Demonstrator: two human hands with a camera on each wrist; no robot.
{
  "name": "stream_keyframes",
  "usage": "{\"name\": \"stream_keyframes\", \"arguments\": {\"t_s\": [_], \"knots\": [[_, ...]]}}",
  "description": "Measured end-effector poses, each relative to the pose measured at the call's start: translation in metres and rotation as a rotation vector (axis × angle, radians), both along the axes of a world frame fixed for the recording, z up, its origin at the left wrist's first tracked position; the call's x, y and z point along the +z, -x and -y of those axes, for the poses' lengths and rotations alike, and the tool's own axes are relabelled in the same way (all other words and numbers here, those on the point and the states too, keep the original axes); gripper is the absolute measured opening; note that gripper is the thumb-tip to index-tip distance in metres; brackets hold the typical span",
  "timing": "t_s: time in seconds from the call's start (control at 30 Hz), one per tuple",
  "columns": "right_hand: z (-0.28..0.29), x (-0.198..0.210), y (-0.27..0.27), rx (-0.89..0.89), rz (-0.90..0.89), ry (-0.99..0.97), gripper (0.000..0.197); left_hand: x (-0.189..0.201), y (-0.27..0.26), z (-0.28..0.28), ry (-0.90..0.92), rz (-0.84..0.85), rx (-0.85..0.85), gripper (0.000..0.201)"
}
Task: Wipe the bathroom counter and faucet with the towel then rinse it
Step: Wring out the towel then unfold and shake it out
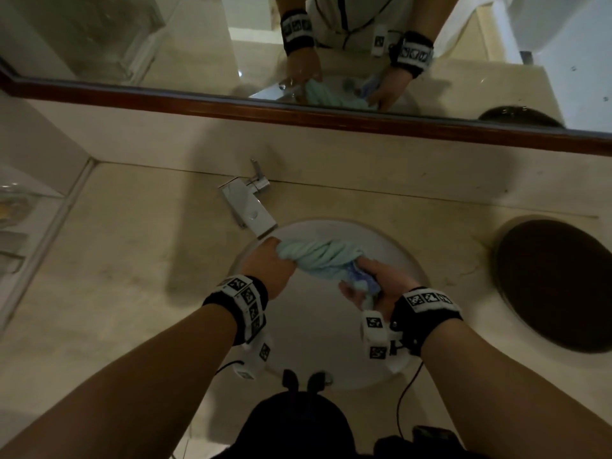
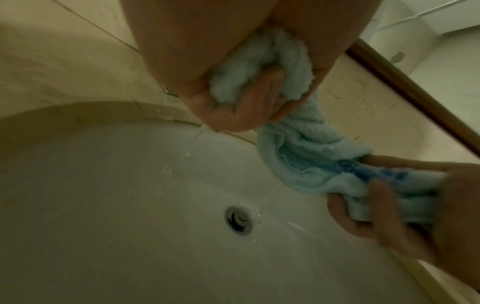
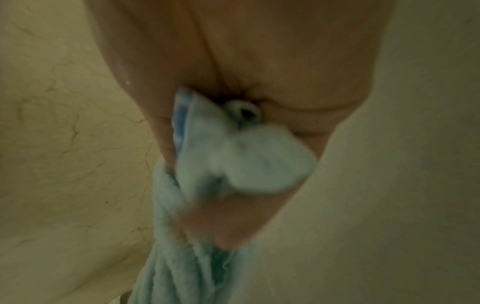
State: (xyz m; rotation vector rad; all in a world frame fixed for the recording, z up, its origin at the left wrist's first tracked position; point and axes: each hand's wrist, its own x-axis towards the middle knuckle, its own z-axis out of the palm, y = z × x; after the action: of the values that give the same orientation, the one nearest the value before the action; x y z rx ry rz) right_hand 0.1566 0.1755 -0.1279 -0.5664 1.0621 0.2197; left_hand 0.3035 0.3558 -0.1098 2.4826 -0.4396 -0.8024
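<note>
- The left hand (image 1: 270, 263) closes its curled fingers around one end of the pale blue towel (image 1: 318, 256), gripping it tight over the left side of the white sink (image 1: 314, 342); in the left wrist view the fingers (image 2: 228, 111) fold into the bunched cloth and a thin trickle of water (image 2: 193, 139) falls from the fist toward the drain (image 2: 238, 219).
- The chrome faucet (image 1: 248, 202) stands on the beige marble counter (image 1: 132, 260), just behind and left of the left hand, its spout reaching over the basin rim.
- The towel is twisted like a rope between the two hands, held above the basin.
- The right hand (image 1: 377, 286) clenches the other end, where a darker blue patterned band (image 1: 359, 276) shows; no writing on it can be read.
- Both wrists wear black bands with black-and-white square marker tags (image 1: 429, 298); these carry patterns, not legible words.
- A dark round opening (image 1: 556, 283) sits in the counter at far right.
- The mirror (image 1: 298, 44) above, framed in wood, reflects the hands and towel.
</note>
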Motion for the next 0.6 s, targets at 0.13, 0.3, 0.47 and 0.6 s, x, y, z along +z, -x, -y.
{"name": "stream_keyframes", "arguments": {"t_s": [0.13, 0.3, 0.47, 0.6], "knots": [[0.005, 0.005, -0.011, 0.147, 0.008, 0.101, 0.036, -0.002, -0.001, -0.004, 0.000, -0.016, -0.075, 0.023], [-0.002, -0.003, -0.018, 0.275, -0.073, 0.348, 0.053, -0.002, 0.000, -0.007, -0.014, -0.032, 0.020, 0.025], [-0.002, -0.008, -0.028, 0.166, -0.296, 0.462, 0.069, -0.006, 0.000, -0.009, -0.058, -0.001, -0.090, 0.017], [-0.003, -0.007, -0.030, 0.302, -0.336, 0.638, 0.036, -0.001, -0.001, -0.012, -0.107, 0.022, -0.247, 0.016]]}}
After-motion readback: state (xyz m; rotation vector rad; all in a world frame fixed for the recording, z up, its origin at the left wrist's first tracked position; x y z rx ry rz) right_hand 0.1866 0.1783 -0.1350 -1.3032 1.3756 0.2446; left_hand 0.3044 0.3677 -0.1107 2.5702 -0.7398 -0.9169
